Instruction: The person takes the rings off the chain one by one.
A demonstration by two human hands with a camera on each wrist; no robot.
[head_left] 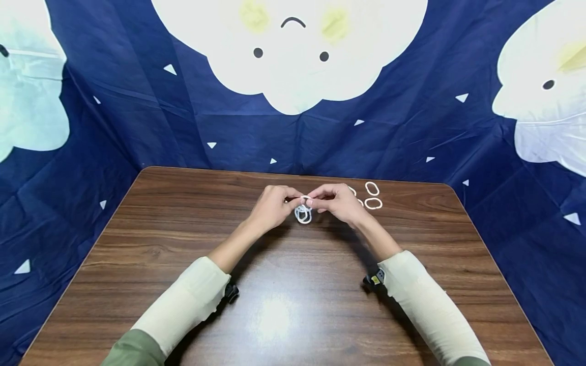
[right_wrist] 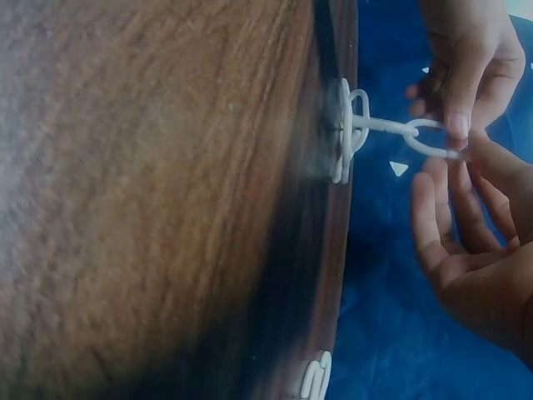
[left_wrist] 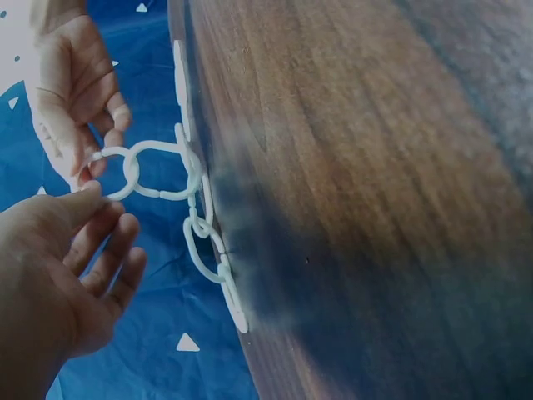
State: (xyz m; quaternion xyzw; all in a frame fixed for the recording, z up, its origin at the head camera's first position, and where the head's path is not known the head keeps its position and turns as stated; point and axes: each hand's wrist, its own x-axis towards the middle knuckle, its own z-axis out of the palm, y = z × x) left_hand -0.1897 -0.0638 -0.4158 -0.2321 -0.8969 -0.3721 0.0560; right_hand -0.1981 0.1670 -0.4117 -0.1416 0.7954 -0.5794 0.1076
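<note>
Both hands meet over the far middle of the table, pinching the top link of a white plastic chain (head_left: 304, 222). My left hand (head_left: 271, 207) holds the link from the left between thumb and finger. From the right, my right hand (head_left: 338, 201) pinches the same link. In the left wrist view the held link (left_wrist: 117, 152) hooks through a second oval link (left_wrist: 160, 195), and several more linked ovals trail down to the table. In the right wrist view the fingertips partly cover the held link (right_wrist: 426, 151).
Beside the right hand lie several loose white oval links, one toward the back (head_left: 367, 188) and one nearer (head_left: 373, 208); others are partly hidden by that hand. The brown wooden table (head_left: 293, 269) ends just beyond the hands, at a blue cloth backdrop (head_left: 256, 134).
</note>
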